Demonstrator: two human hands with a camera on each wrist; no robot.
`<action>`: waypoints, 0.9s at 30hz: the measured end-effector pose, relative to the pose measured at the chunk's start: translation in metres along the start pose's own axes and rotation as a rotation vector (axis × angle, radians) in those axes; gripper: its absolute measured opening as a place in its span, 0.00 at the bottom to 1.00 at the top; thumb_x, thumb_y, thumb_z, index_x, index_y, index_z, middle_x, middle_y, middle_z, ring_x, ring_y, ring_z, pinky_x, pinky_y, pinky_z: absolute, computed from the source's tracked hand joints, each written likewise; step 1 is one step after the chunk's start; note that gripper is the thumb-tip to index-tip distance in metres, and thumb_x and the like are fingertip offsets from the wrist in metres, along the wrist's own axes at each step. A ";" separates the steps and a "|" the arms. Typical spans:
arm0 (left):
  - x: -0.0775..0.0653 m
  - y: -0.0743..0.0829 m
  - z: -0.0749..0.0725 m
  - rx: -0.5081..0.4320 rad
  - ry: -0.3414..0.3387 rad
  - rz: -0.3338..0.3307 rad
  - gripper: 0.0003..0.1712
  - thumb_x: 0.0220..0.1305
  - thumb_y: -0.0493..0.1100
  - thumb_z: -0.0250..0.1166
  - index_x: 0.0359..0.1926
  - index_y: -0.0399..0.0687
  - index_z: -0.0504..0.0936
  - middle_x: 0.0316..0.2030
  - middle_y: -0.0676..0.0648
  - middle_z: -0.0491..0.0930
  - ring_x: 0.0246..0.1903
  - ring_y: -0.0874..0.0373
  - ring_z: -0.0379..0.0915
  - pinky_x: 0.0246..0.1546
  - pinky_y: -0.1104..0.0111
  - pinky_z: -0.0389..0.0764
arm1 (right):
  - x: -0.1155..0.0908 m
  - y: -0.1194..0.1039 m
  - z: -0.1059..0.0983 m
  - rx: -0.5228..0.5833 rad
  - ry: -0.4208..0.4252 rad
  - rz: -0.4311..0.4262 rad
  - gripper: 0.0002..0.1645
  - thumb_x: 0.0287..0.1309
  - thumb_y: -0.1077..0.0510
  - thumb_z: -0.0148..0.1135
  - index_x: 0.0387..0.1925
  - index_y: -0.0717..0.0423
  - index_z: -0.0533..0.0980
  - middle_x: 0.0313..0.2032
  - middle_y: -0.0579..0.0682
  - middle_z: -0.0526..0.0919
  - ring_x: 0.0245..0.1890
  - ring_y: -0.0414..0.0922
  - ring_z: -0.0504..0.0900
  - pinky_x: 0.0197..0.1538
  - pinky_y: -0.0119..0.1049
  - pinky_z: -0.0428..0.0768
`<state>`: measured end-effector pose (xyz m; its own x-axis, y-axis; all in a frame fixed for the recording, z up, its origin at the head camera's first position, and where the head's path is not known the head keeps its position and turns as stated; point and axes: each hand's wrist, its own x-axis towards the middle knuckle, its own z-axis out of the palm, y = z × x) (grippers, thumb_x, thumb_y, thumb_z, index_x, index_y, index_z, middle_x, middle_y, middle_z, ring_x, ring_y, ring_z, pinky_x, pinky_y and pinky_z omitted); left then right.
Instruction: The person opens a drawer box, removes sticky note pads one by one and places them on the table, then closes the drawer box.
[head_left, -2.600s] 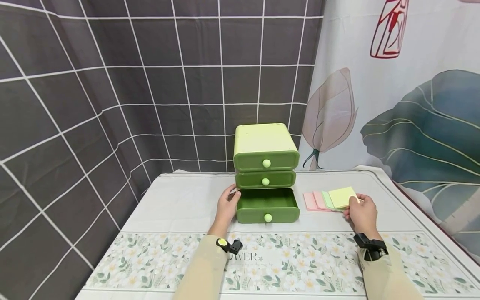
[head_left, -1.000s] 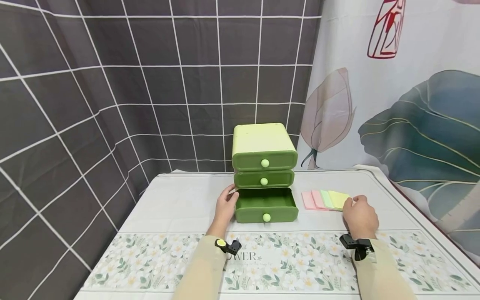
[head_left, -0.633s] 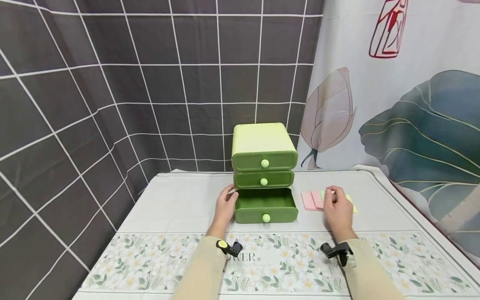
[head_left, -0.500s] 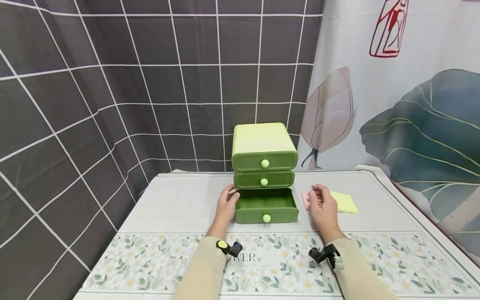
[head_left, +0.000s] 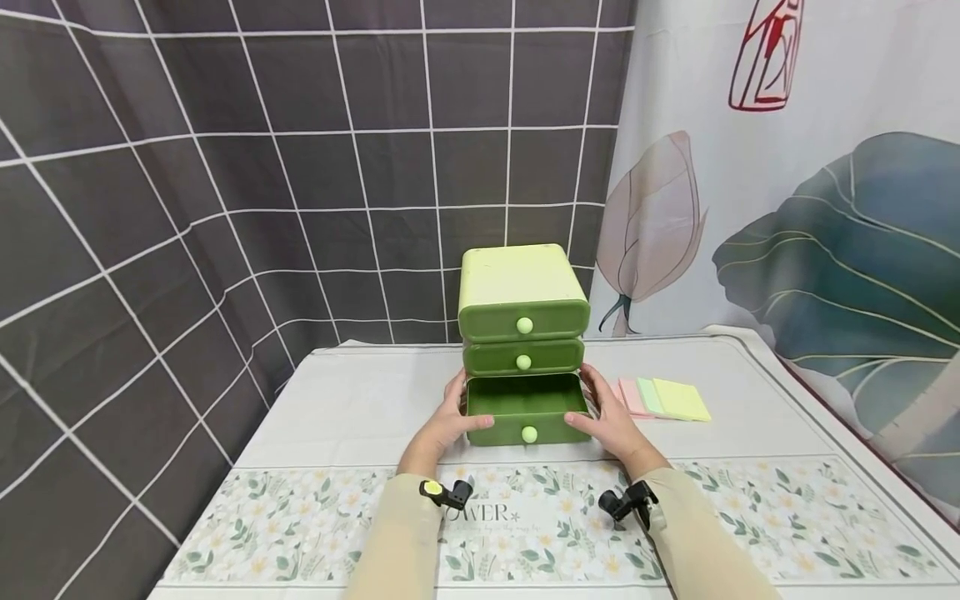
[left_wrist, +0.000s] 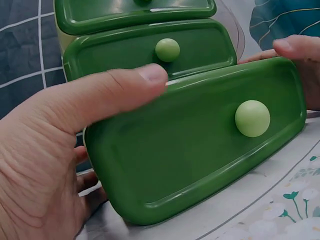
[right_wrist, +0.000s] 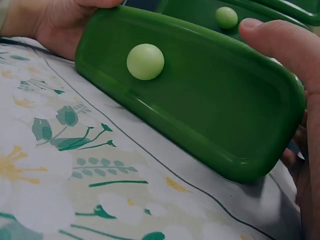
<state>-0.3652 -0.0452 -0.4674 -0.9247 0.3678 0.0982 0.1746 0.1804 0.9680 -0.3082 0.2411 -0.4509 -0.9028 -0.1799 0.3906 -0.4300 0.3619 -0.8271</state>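
A small green chest of drawers (head_left: 525, 275) stands at the back of the table, its bottom drawer (head_left: 498, 431) pulled out. No contents show inside that drawer in the head view. My left hand (head_left: 444, 427) holds its left side, thumb over the front and fingers along the side wall. On the opposite side my right hand (head_left: 613, 423) grips it in the same way. The drawer front (left_wrist: 175, 155), with its pale round knob (left_wrist: 252, 118), fills the left wrist view. In the right wrist view, the right thumb (right_wrist: 280, 42) lies by the drawer's upper rim.
Right of the chest, a yellow sticky-note pad (head_left: 684, 400), a green pad (head_left: 649, 396) and pink pads (head_left: 632, 398) lie overlapping in a row. The middle drawer (head_left: 487, 358) and top drawer (head_left: 555, 320) are closed. A dark gridded curtain (head_left: 375, 167) hangs behind.
My right hand has let go of the yellow pad and moved left across the pads to the drawer's right side. My left thumb has shifted onto the drawer front.
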 end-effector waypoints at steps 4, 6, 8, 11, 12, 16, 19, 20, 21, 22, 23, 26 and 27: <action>-0.010 0.016 -0.002 0.007 -0.035 0.015 0.63 0.41 0.39 0.74 0.72 0.59 0.42 0.69 0.41 0.39 0.66 0.43 0.39 0.64 0.47 0.40 | 0.001 -0.001 0.003 -0.043 0.003 -0.003 0.51 0.50 0.63 0.65 0.68 0.67 0.45 0.66 0.67 0.50 0.66 0.61 0.49 0.64 0.56 0.53; -0.014 0.024 -0.003 0.011 -0.048 0.022 0.62 0.42 0.38 0.73 0.72 0.56 0.42 0.69 0.39 0.39 0.66 0.42 0.40 0.64 0.47 0.41 | 0.002 -0.003 0.004 -0.059 0.012 -0.019 0.50 0.49 0.63 0.65 0.67 0.69 0.47 0.66 0.68 0.50 0.65 0.63 0.50 0.63 0.57 0.54; -0.017 0.028 -0.003 0.027 -0.048 0.020 0.61 0.44 0.38 0.72 0.72 0.56 0.42 0.69 0.40 0.40 0.66 0.43 0.41 0.64 0.48 0.41 | 0.003 -0.004 0.004 -0.071 0.019 -0.030 0.49 0.48 0.64 0.65 0.66 0.70 0.48 0.65 0.69 0.50 0.64 0.65 0.50 0.62 0.59 0.56; -0.017 0.029 -0.003 0.016 -0.035 0.007 0.58 0.47 0.40 0.71 0.72 0.55 0.43 0.69 0.40 0.40 0.66 0.43 0.43 0.64 0.50 0.44 | 0.005 -0.001 0.005 -0.072 0.030 -0.013 0.48 0.50 0.63 0.65 0.66 0.69 0.49 0.65 0.68 0.51 0.64 0.64 0.51 0.61 0.59 0.57; -0.017 0.028 -0.003 0.001 -0.027 0.009 0.56 0.48 0.40 0.70 0.72 0.54 0.44 0.69 0.40 0.40 0.66 0.43 0.44 0.64 0.51 0.45 | 0.006 0.001 0.005 -0.078 0.037 -0.004 0.47 0.51 0.62 0.64 0.66 0.70 0.49 0.64 0.69 0.51 0.64 0.64 0.51 0.61 0.59 0.57; -0.013 0.024 -0.002 -0.066 -0.002 0.005 0.51 0.53 0.42 0.67 0.71 0.53 0.47 0.69 0.40 0.43 0.65 0.44 0.49 0.64 0.54 0.52 | 0.014 0.021 0.007 -0.075 0.091 0.057 0.45 0.54 0.57 0.64 0.67 0.65 0.51 0.64 0.64 0.54 0.64 0.60 0.53 0.61 0.56 0.59; -0.011 0.022 -0.001 -0.087 0.020 0.008 0.48 0.54 0.42 0.66 0.71 0.53 0.49 0.68 0.40 0.44 0.64 0.43 0.51 0.63 0.55 0.54 | 0.019 0.036 0.009 -0.094 0.130 0.084 0.44 0.55 0.52 0.63 0.67 0.60 0.52 0.64 0.60 0.55 0.65 0.56 0.54 0.61 0.53 0.60; -0.011 0.022 -0.001 -0.089 0.027 0.010 0.48 0.54 0.41 0.66 0.71 0.52 0.50 0.68 0.39 0.45 0.64 0.43 0.51 0.63 0.55 0.55 | 0.019 0.038 0.010 -0.103 0.139 0.088 0.44 0.55 0.51 0.63 0.67 0.59 0.53 0.64 0.60 0.56 0.65 0.56 0.55 0.61 0.52 0.61; -0.010 0.021 -0.001 -0.088 0.034 0.011 0.47 0.54 0.41 0.66 0.71 0.52 0.50 0.68 0.39 0.45 0.64 0.42 0.52 0.63 0.54 0.55 | 0.020 0.039 0.011 -0.108 0.144 0.088 0.44 0.55 0.50 0.63 0.67 0.59 0.53 0.64 0.60 0.56 0.65 0.56 0.55 0.61 0.52 0.61; -0.010 0.021 -0.001 -0.087 0.040 0.011 0.47 0.54 0.41 0.66 0.71 0.51 0.50 0.68 0.39 0.45 0.64 0.42 0.52 0.62 0.54 0.56 | 0.020 0.040 0.012 -0.113 0.150 0.088 0.44 0.55 0.50 0.63 0.67 0.59 0.53 0.64 0.60 0.56 0.65 0.55 0.55 0.61 0.52 0.61; -0.010 0.020 -0.001 -0.087 0.043 0.007 0.47 0.55 0.41 0.66 0.71 0.52 0.51 0.68 0.39 0.46 0.64 0.43 0.52 0.62 0.55 0.56 | 0.020 0.040 0.012 -0.115 0.152 0.088 0.44 0.55 0.49 0.63 0.67 0.59 0.53 0.64 0.59 0.57 0.65 0.55 0.55 0.61 0.52 0.62; -0.010 0.019 -0.002 -0.084 0.056 0.002 0.45 0.55 0.41 0.66 0.70 0.52 0.52 0.68 0.40 0.46 0.63 0.43 0.53 0.62 0.54 0.58 | 0.020 0.038 0.014 -0.113 0.165 0.096 0.44 0.54 0.48 0.63 0.66 0.57 0.54 0.63 0.58 0.57 0.64 0.54 0.56 0.61 0.51 0.62; -0.010 0.018 -0.002 -0.078 0.063 0.002 0.45 0.56 0.41 0.65 0.70 0.53 0.52 0.68 0.41 0.46 0.63 0.43 0.53 0.61 0.55 0.58 | 0.021 0.038 0.015 -0.115 0.167 0.098 0.43 0.54 0.48 0.63 0.66 0.58 0.55 0.63 0.58 0.57 0.64 0.55 0.56 0.61 0.52 0.61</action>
<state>-0.3531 -0.0473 -0.4501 -0.9442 0.3099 0.1118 0.1516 0.1073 0.9826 -0.3428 0.2375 -0.4800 -0.9248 0.0117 0.3803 -0.3299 0.4736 -0.8166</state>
